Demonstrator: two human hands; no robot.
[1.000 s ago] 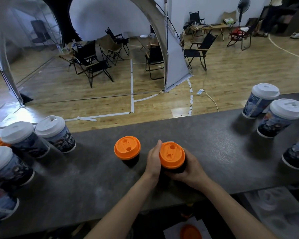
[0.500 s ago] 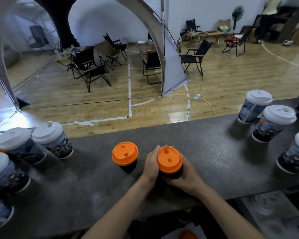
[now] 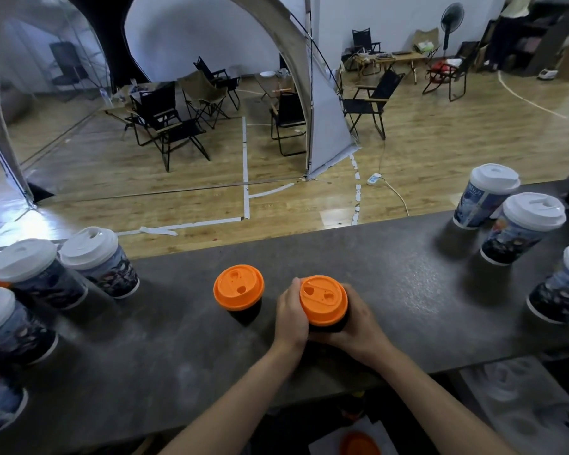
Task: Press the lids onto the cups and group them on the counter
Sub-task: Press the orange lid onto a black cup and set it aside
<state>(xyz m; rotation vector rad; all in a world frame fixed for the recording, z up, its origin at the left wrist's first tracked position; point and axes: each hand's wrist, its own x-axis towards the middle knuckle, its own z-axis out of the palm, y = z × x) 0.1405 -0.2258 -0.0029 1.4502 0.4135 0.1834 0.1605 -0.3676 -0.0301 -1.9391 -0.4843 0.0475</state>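
Head view has both our hands clamped on the cup point(image 3: 330, 327) at lower centre of the frame: our left hand point(image 3: 289, 315) curls round its left side and our right hand point(image 3: 358, 325) wraps its right and near side. We judge the risk is squeezing the wall too hard, which could spring the lid point(image 3: 323, 299) off one edge, or tipping the cup as we slide it toward the second cup point(image 3: 239, 289) just to its left on the counter point(image 3: 408, 290). The lid is orange with two recesses on top and looks level and seated; the cup is dark and upright.
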